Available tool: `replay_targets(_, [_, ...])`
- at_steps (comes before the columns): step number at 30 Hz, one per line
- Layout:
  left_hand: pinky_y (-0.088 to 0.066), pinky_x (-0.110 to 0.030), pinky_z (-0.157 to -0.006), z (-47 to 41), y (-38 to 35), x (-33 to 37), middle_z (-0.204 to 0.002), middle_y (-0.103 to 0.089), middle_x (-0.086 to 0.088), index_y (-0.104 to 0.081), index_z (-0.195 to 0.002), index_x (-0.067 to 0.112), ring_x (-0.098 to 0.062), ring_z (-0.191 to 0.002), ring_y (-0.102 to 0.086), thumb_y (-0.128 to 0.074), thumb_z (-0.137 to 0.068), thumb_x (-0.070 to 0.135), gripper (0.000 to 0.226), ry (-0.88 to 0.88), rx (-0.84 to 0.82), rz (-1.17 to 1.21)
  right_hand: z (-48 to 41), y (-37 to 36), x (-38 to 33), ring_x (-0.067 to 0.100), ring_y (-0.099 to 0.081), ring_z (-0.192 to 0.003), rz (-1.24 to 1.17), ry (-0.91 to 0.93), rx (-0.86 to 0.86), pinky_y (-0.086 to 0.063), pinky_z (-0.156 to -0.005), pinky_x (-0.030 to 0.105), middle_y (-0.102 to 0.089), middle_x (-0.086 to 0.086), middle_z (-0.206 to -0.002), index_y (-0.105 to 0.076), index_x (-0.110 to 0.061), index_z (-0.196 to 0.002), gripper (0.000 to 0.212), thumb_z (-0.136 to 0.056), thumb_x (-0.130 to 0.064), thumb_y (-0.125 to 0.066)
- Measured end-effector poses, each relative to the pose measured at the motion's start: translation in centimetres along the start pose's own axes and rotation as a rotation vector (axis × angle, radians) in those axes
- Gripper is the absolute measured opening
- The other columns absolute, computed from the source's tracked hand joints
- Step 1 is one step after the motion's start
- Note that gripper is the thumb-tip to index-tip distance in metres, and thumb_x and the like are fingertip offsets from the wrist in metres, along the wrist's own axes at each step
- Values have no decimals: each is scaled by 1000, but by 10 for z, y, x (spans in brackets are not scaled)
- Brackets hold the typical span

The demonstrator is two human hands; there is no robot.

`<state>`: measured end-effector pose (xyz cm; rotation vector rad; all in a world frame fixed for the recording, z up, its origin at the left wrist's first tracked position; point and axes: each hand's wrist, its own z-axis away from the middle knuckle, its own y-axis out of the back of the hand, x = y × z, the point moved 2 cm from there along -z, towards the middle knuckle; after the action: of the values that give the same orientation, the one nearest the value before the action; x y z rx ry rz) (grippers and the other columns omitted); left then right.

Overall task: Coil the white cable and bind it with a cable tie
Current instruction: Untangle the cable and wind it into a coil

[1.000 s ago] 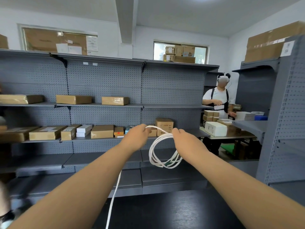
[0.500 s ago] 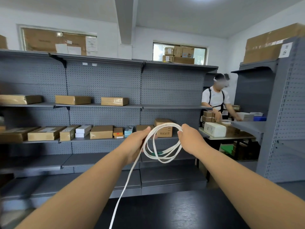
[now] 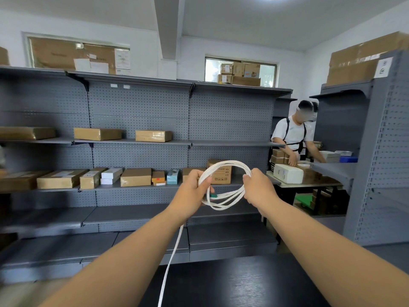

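Coiled white cable [image 3: 224,204], long axis sideways — left hand [image 3: 190,194], right hand [image 3: 258,189] gripping its ends (tail hangs down)

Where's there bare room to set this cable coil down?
Bare: the black table, right of the hanging white cable; the lower shelf beneath the box row. Crowded: the box-row shelf and the far table by the other person.

The cable [image 3: 228,163] coil is hanging between the left hand [image 3: 190,193] and the right hand [image 3: 257,189], its loose end trailing down below the left hand toward the counter [image 3: 243,284] lying beneath both. Behind the hands the shelving [image 3: 141,120] is standing, with boxes [image 3: 135,177] sitting on its levels, mostly left of them. Behind and right of the right hand, another person [image 3: 294,138] is leaning over a far counter [image 3: 309,185].
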<state>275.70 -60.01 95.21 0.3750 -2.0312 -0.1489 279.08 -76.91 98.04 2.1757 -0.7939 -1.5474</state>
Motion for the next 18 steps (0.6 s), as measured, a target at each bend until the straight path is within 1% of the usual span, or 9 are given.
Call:
replay_targets(1, [-54, -29, -58, 0, 1, 3, -76, -64, 0, -45, -90, 23, -6, -59, -61, -43, -97, 31, 10, -45, 29, -103, 2, -2, 1, 25, -51, -69, -41, -23, -15, -41, -56, 31, -53, 13, -88, -44, -8, -97, 17, -99, -20, -32])
replay_targets(3, [-50, -36, -59, -1, 3, 8, -76, -61, -6, -42, -89, 22, -17, -63, -61, -40, -97, 28, 11, -113, 97, -281, 6, -7, 2, 21, -50, -61, -93, -58, -40, -40, -47, 28, -54, 12, -85, -44, -10, -98, 17, -99, -21, -31])
replay_targets(5, [-45, -39, -58, -3, 3, 10, -72, -58, -5, -42, -89, 21, -23, -64, -57, -40, -97, 25, 9, -138, 184, -370, 10, -10, 0, 17, -49, -58, -144, -69, -55, -38, -45, 26, -53, 9, -79, -45, -11, -101, 17, -100, -21, -32])
replay_targets(9, [-50, -37, -62, -6, 3, 15, -73, -59, 1, -46, -87, 23, -20, -69, -61, -42, -96, 21, 10, -107, 263, -237, 13, -10, -6, 15, -46, -54, -196, -67, -62, -37, -44, 24, -52, 7, -73, -46, -10, -102, 18, -100, -22, -32])
replay_targets(12, [-49, -29, -59, -8, 3, 15, -66, -60, 2, -53, -90, 23, -14, -64, -59, -50, -94, 22, 6, -41, 189, -108, 14, -8, -6, 15, -45, -53, -218, -79, -63, -35, -44, 23, -52, 9, -73, -46, -9, -103, 19, -100, -21, -32])
replay_targets(13, [-49, -28, -59, -8, 4, 14, -67, -59, 2, -56, -91, 22, -12, -64, -59, -54, -92, 22, 1, -14, 144, -39, 13, -7, -5, 16, -45, -53, -223, -87, -62, -35, -45, 23, -52, 9, -73, -47, -9, -103, 19, -100, -21, -33])
replay_targets(15, [-47, -23, -57, -7, 5, 11, -72, -59, 1, -57, -91, 21, -9, -64, -59, -61, -88, 19, 6, 20, 61, 76, 13, -7, -3, 16, -45, -52, -253, -107, -68, -35, -45, 23, -52, 9, -71, -48, -9, -103, 17, -100, -20, -34])
replay_targets(17, [-46, -17, -56, -6, 7, 9, -75, -60, 3, -56, -95, 19, -7, -66, -60, -60, -89, 18, 7, 6, 50, 49, 12, -8, -2, 16, -44, -52, -305, -128, -80, -37, -47, 25, -51, 9, -69, -49, -10, -103, 17, -100, -19, -35])
replay_targets(18, [-47, -18, -57, -5, 8, 9, -77, -59, 5, -55, -97, 17, -9, -69, -60, -56, -91, 19, 6, -26, 69, -35, 12, -10, -3, 16, -44, -52, -321, -136, -88, -37, -48, 25, -50, 9, -68, -49, -10, -104, 17, -100, -19, -35])
